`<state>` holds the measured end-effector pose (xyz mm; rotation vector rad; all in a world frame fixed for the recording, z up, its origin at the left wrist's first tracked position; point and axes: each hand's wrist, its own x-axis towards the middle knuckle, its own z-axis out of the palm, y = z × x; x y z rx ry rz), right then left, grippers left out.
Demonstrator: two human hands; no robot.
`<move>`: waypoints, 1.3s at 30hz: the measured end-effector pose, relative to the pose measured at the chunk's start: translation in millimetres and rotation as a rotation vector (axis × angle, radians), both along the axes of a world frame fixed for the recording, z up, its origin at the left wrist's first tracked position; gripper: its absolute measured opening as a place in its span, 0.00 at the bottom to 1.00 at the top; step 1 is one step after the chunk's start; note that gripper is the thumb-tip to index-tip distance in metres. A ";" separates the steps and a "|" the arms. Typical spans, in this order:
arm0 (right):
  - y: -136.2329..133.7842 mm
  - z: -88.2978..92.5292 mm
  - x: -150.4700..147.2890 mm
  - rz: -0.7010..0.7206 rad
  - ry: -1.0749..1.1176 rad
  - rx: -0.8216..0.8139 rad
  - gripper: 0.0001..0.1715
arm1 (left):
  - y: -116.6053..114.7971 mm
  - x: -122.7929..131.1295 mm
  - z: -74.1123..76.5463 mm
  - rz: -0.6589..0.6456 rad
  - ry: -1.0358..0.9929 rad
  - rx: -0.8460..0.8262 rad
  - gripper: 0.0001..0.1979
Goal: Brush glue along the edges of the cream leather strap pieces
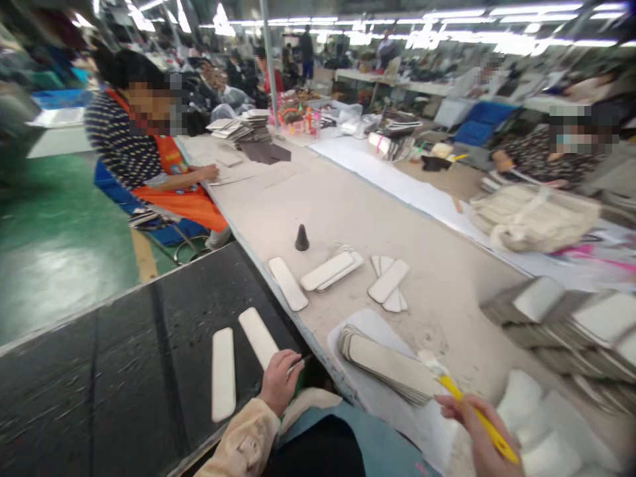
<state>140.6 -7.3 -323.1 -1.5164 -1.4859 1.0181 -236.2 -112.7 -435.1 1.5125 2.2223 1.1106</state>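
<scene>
My right hand (484, 424) grips a brush (460, 395) by its yellow handle. The pale bristles lie at the near end of a fanned stack of long beige strips (385, 358), which rests on a white sheet (368, 324). My left hand (282, 383) is closed at the near end of a cream strip (257, 334) on a black board. Something thin and pale shows at its fingertips, too small to name. Left of it lies another cream strip (223, 374). Several strips (332, 270) and a crossed pile (389, 281) lie on the tabletop beyond.
A dark cone (301, 238) stands on the table (268, 205). Tall stacks of strips (541, 301) stand at right, with crumpled white material (546, 424) in front. A co-worker in an orange apron (183, 205) sits at the far left; another person (531, 149) works across the table.
</scene>
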 end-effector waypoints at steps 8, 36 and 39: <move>21.0 1.9 -68.2 0.212 0.277 -0.189 0.16 | 115.6 61.6 53.7 -0.596 0.122 -0.199 0.47; 47.6 -38.4 -35.1 0.013 0.146 -0.266 0.12 | 156.9 61.2 30.1 -0.740 0.296 -0.405 0.38; 42.4 -35.0 -2.7 -0.098 0.079 -0.228 0.14 | 158.3 61.1 27.7 -0.751 0.310 -0.398 0.38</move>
